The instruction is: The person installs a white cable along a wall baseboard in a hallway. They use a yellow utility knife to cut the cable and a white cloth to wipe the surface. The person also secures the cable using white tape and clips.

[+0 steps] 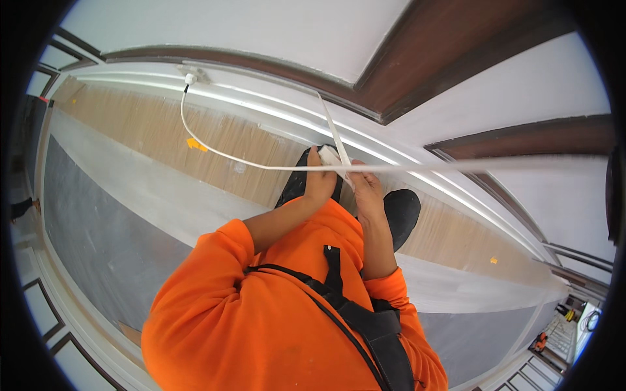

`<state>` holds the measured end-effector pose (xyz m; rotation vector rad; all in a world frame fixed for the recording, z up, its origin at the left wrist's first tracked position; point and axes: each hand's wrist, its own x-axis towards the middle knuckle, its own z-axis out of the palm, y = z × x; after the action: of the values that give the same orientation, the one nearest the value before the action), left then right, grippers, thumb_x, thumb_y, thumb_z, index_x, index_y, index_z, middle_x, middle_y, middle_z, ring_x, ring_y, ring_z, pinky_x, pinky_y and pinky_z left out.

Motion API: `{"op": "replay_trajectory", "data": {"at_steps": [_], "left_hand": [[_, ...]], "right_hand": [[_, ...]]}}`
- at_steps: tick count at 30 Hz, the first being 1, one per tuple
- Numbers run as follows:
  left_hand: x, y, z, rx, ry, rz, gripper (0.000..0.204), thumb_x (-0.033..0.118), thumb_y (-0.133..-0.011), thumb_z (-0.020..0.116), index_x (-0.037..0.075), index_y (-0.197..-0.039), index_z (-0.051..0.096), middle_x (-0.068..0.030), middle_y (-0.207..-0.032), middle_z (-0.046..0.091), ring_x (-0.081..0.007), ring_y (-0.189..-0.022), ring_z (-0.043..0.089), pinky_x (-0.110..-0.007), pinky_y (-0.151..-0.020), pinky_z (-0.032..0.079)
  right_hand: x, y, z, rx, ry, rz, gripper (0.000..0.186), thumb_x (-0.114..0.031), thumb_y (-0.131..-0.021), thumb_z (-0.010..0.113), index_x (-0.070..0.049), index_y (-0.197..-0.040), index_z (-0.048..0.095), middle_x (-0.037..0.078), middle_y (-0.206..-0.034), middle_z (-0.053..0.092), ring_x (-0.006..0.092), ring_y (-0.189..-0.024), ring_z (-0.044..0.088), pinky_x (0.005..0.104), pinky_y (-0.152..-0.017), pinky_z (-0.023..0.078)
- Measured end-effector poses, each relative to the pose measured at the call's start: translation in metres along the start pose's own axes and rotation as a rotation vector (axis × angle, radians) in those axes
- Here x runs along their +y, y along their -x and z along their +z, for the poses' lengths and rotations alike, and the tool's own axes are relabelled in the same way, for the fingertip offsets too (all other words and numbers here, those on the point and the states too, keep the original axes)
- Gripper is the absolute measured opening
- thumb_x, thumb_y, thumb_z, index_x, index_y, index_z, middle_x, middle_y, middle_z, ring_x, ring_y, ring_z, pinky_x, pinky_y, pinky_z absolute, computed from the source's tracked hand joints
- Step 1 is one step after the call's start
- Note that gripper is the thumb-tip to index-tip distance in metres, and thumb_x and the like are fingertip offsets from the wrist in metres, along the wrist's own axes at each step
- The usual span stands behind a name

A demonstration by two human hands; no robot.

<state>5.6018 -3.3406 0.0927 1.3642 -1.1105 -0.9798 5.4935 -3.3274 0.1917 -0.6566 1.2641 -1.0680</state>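
Observation:
My left hand (319,184) and my right hand (368,194) are close together in front of my body, both closed on a crumpled white strip (336,156) like tape or paper. From between my fingers one narrow end of it stands up toward the wall. Whether it is tape, paper or cloth, I cannot tell. A white cable (222,154) runs from a plug (190,78) low on the wall and crosses in front of the strip, level with my fingers. Farther right the line of it is blurred.
My dark shoes (401,218) stand on a wood-toned floor strip (261,182) beside the white baseboard. Brown trim (424,65) frames the pale wall. Yellow bits (195,144) lie on the floor. Grey floor covering (117,208) stretches behind me; tools (541,340) sit far right.

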Motion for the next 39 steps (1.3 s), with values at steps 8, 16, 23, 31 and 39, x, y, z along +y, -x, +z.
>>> {"op": "replay_trajectory", "data": {"at_steps": [8,16,23,31,39], "left_hand": [[0.052,0.007,-0.02,-0.448,0.493,-0.553,0.043,0.029,-0.097,0.034,0.004,-0.132,0.036,-0.0123,-0.116,0.053,-0.0201,-0.106,0.052,-0.032,-0.089,0.043],[0.101,-0.025,-0.098,-1.179,-0.252,-0.469,0.04,0.031,-0.09,0.051,0.0,-0.116,0.054,-0.0111,-0.103,0.063,-0.0246,-0.087,0.061,-0.034,-0.081,0.047],[0.113,-0.105,-0.098,-0.134,0.685,-0.699,0.034,0.034,-0.095,0.039,0.005,-0.108,0.051,-0.0076,-0.099,0.058,-0.0175,-0.082,0.057,-0.033,-0.072,0.05],[0.109,-0.13,-0.107,0.043,0.987,-0.641,0.028,0.037,-0.091,0.047,0.01,-0.098,0.051,-0.0025,-0.082,0.055,-0.0151,-0.072,0.053,-0.031,-0.065,0.047],[0.096,-0.126,-0.148,0.01,0.791,-0.582,0.023,0.036,-0.086,0.057,0.014,-0.08,0.054,0.0037,-0.068,0.046,-0.0098,-0.061,0.047,-0.026,-0.056,0.04]], "right_hand": [[0.005,0.002,0.006,-0.106,-0.342,0.245,0.02,-0.02,-0.087,0.052,-0.002,-0.094,0.055,0.007,-0.094,0.055,0.0164,-0.086,0.054,0.0367,-0.077,0.05],[0.044,-0.024,-0.01,-0.049,0.128,0.067,0.018,-0.017,-0.086,0.054,-0.002,-0.096,0.055,0.011,-0.098,0.06,0.0218,-0.088,0.058,0.0358,-0.077,0.047],[0.036,0.009,0.015,-0.456,-0.276,0.378,0.029,-0.019,-0.086,0.055,0.005,-0.101,0.053,0.015,-0.101,0.061,0.0254,-0.089,0.062,0.0386,-0.081,0.051],[0.038,0.007,-0.004,-0.556,-0.142,0.457,0.031,-0.021,-0.085,0.059,0.004,-0.102,0.057,0.013,-0.097,0.063,0.0203,-0.089,0.062,0.0295,-0.083,0.047],[0.039,-0.005,0.001,-0.715,0.066,0.487,0.016,-0.018,-0.087,0.057,-0.003,-0.088,0.059,0.003,-0.079,0.058,0.008,-0.068,0.051,0.0208,-0.063,0.039]]}}
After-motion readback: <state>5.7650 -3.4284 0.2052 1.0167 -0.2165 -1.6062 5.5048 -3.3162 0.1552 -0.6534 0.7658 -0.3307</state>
